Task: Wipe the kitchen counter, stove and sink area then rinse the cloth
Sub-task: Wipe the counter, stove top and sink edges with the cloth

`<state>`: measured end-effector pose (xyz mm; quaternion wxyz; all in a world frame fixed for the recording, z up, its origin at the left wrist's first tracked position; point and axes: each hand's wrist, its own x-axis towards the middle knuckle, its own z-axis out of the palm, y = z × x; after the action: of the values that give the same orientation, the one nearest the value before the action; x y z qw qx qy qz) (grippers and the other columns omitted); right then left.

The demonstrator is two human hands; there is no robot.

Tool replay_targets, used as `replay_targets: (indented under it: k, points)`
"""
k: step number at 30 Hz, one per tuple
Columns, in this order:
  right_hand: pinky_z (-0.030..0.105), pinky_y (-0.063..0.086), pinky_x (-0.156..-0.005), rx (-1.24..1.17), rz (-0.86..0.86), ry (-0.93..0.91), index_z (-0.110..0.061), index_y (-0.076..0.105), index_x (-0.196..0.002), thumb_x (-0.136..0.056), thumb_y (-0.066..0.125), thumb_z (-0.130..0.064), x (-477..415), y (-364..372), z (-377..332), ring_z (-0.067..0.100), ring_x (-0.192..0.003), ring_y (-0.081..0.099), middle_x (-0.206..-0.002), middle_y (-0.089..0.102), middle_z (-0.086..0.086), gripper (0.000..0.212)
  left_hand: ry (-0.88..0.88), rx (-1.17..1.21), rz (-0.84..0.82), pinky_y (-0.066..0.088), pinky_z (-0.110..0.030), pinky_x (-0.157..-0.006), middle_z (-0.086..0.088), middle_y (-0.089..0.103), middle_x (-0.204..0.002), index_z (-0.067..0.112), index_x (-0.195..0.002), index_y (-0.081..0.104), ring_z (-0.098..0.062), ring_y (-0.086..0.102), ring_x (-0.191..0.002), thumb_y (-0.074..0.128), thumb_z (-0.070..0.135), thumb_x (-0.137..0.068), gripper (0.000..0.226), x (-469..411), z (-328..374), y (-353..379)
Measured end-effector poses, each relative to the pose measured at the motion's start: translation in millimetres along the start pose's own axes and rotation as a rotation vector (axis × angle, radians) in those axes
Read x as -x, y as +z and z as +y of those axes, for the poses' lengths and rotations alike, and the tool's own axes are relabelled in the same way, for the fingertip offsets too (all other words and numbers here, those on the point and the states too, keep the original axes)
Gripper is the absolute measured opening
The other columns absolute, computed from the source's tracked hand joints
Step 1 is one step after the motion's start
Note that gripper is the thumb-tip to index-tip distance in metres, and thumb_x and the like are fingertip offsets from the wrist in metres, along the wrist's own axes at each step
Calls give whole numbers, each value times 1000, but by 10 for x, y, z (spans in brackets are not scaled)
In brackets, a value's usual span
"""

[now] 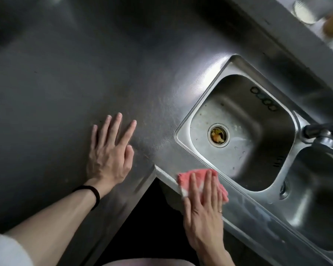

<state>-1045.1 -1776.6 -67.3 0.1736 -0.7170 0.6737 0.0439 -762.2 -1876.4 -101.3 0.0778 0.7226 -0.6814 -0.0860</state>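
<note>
A: Cloth (184, 179) position?
B: Pressed flat under right hand (202, 214), fingers straight, on near counter (65, 83) edge, just beside sink (258, 160).
A: Left hand (108, 156)?
B: Spread flat on counter, further left, gripping nothing.

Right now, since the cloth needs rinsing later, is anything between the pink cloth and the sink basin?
Nothing visible. The pink cloth, under the flat right hand, lies on the ledge beside the sink basin; only scraps sit in its drain.

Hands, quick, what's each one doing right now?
Left hand: open, flat on the counter, holding nothing.
Right hand: open, straight fingers pressing the pink cloth onto the counter's front edge.
</note>
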Motion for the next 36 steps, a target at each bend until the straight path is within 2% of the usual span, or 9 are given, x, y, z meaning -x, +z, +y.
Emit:
replay_targets:
  k: [4, 6, 13, 17, 21, 24, 29, 33, 36]
  points:
    - [60, 12, -129, -45, -47, 138, -31, -1, -167, -108, 19, -45, 159, -54, 249, 26, -161, -15, -174, -19, 7, 65, 7, 1, 15, 11, -57, -130, -6, 19, -175, 35, -164, 31, -33, 19, -160, 39, 32, -95, 70, -12, -6, 13]
    - [63, 9, -128, -66, -38, 210, -30, -6, -167, -108, 20, -43, 80, -15, 115, 28, -160, -20, -172, -25, 9, 66, 11, -5, 22, 10, -56, -130, -6, 19, -175, 35, -164, 30, -33, 19, -160, 39, 33, -95, 70, -12, -1, 24]
    - [51, -11, -129, -117, 11, 34, -32, -7, -166, -109, 26, -43, -892, 39, -916, 26, -158, -28, -172, -24, 13, 67, 4, -7, 17, 13, -58, -129, -6, 19, -175, 35, -164, 30, -33, 18, -161, 39, 33, -95, 70, -5, 11, 2]
    - [48, -10, -130, -165, 36, 19, -35, -5, -166, -110, 27, -45, -1069, 62, -1117, 22, -158, -26, -173, -21, 9, 66, -6, 28, 29, 12, -58, -130, -7, 21, -174, 34, -163, 34, -33, 18, -160, 40, 32, -93, 70, 3, 41, -19]
    - [43, -12, -130, -129, 39, -63, -38, -7, -166, -111, 30, -45, -662, 80, -621, 19, -160, -21, -174, -20, 5, 66, -6, 46, 36, 11, -57, -130, -8, 23, -173, 34, -163, 34, -33, 19, -160, 39, 32, -95, 68, 13, 37, -22]
    - [39, -12, -129, -97, 25, -5, -39, -7, -165, -109, 32, -43, -229, 80, -46, 20, -161, -18, -174, -20, 3, 69, -8, 32, 37, 9, -56, -130, -9, 22, -173, 35, -163, 32, -34, 17, -160, 37, 33, -96, 68, 20, 16, 12]
    - [48, 3, -129, -61, 7, 131, -34, 1, -167, -107, 25, -42, 507, 15, 907, 25, -162, -11, -175, -14, 5, 65, -19, 31, 34, 2, -55, -128, -10, 21, -172, 35, -163, 32, -38, 17, -158, 33, 35, -94, 68, -12, -14, 79]
    - [51, 6, -127, -71, 14, 174, -33, 7, -167, -107, 27, -42, 798, 22, 1291, 25, -163, -7, -176, -9, 5, 64, 41, 46, -1, -18, -38, -127, -6, 19, -173, 36, -164, 27, -34, 17, -159, 35, 34, -91, 73, 102, 351, 49]
    - [50, 3, -127, -85, 22, 187, -34, 6, -167, -107, 26, -42, 817, 41, 1321, 24, -162, -9, -176, -11, 4, 64, 183, 107, -81, -7, -52, -129, -7, 18, -174, 38, -164, 26, -33, 16, -160, 39, 36, -90, 75, 344, 1080, 127]
